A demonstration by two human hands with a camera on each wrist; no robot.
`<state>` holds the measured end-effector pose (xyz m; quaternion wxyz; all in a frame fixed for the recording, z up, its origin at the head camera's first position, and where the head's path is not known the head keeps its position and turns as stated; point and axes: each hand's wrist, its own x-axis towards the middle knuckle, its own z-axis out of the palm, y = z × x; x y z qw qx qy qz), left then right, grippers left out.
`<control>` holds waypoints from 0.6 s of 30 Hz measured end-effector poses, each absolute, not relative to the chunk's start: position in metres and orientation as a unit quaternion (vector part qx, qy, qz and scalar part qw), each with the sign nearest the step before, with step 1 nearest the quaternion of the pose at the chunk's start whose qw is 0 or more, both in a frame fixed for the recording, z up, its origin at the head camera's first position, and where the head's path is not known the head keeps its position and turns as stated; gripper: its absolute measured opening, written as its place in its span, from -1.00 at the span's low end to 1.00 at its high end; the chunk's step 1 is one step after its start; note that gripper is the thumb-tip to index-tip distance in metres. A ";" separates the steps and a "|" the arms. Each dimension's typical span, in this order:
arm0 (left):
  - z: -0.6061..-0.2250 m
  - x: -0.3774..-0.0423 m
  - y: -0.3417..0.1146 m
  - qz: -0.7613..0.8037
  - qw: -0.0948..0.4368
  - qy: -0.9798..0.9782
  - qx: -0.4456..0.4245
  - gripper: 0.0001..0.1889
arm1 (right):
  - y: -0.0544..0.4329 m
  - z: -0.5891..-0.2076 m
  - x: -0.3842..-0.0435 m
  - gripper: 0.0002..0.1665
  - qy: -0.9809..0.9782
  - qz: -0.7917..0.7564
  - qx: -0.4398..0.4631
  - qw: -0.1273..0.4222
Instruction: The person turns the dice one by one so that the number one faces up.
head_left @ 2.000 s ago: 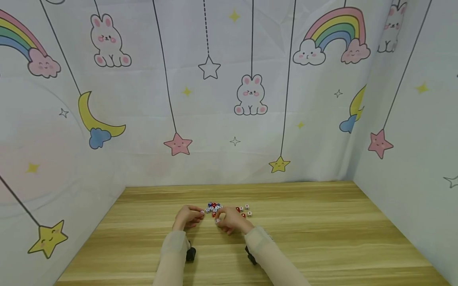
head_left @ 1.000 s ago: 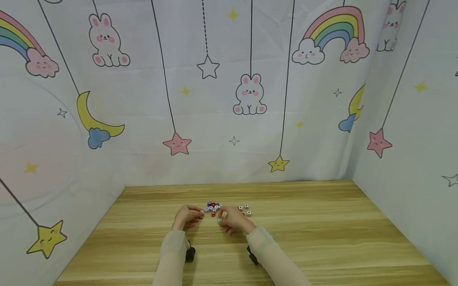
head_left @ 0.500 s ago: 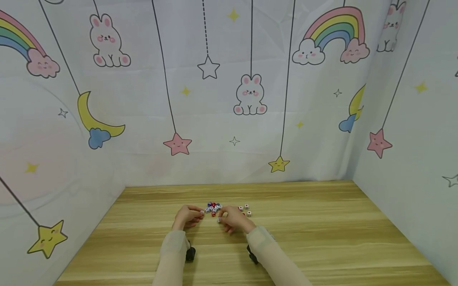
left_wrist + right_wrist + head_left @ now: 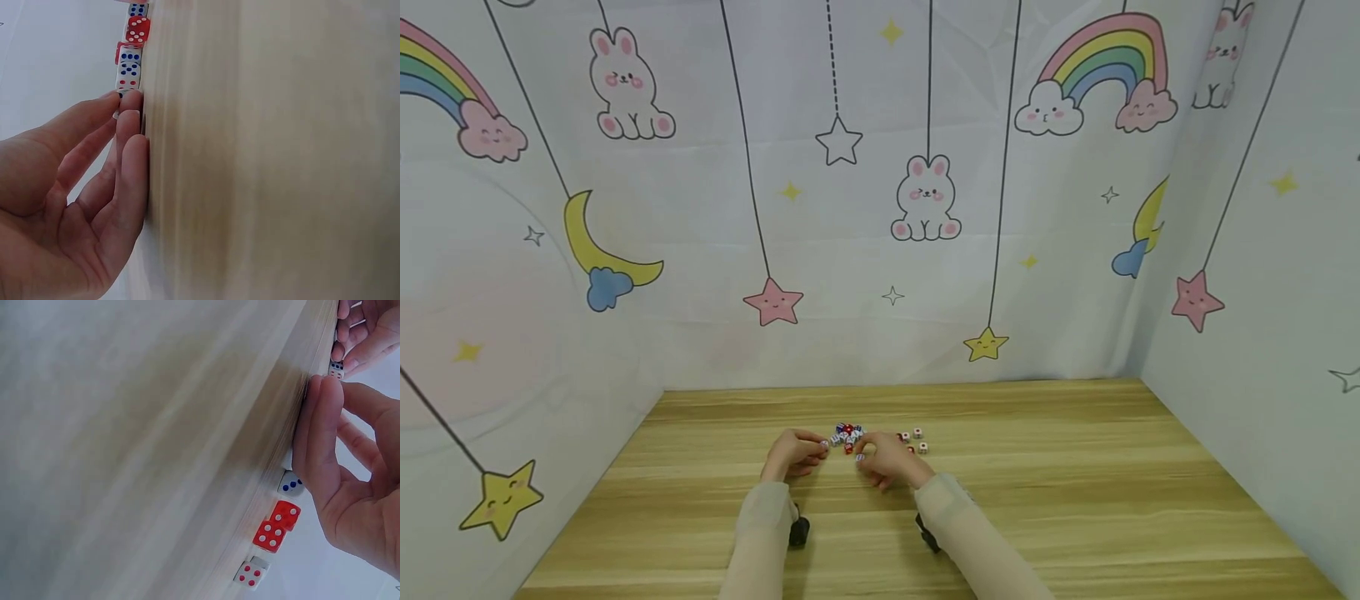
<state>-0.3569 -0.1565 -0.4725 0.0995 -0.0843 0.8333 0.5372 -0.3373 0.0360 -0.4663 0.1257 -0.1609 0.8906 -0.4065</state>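
From my end of the feed I'd call this partway done, no further. Using the dice pile [image 4: 848,435] as my landmark, since everything's happening round it: it's a tight jumble of red and white dice with some blue showing, too small on the head cam for me to count.

My left hand [image 4: 790,454] is just left of the pile, thumb and fingertips pinching one white die [image 4: 125,94], gap narrow. My right hand [image 4: 886,458] is on the pile's right, near side, fingers curled in close with the held die [image 4: 860,457] at the tips. The fingers cover most of its grip, so I can't tell how firm that is.

Done part, I reckon: the loose group [image 4: 923,447] sitting to the right of the pile, beyond the right hand. On the right wrist cam I get red dice [image 4: 270,536] there plus a white die with red pips [image 4: 250,574], all resting on the table [image 4: 1075,467].

Left to do, my guess: the two in hand, neither set down yet, and then the pile itself, which looks mixed and unsorted to me.
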 end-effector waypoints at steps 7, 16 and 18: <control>-0.471 -0.357 -0.156 0.532 0.101 0.836 -0.087 -0.77 | 0.030 -0.467 -0.337 -0.85 0.911 -0.366 -0.162 0.105; -0.470 -0.355 -0.155 0.528 0.101 0.840 -0.080 -0.75 | 0.028 -0.468 -0.337 -0.91 0.917 -0.359 -0.145 0.091; -0.469 -0.355 -0.155 0.527 0.100 0.840 -0.080 -0.75 | 0.028 -0.468 -0.337 -0.91 0.913 -0.371 -0.140 0.100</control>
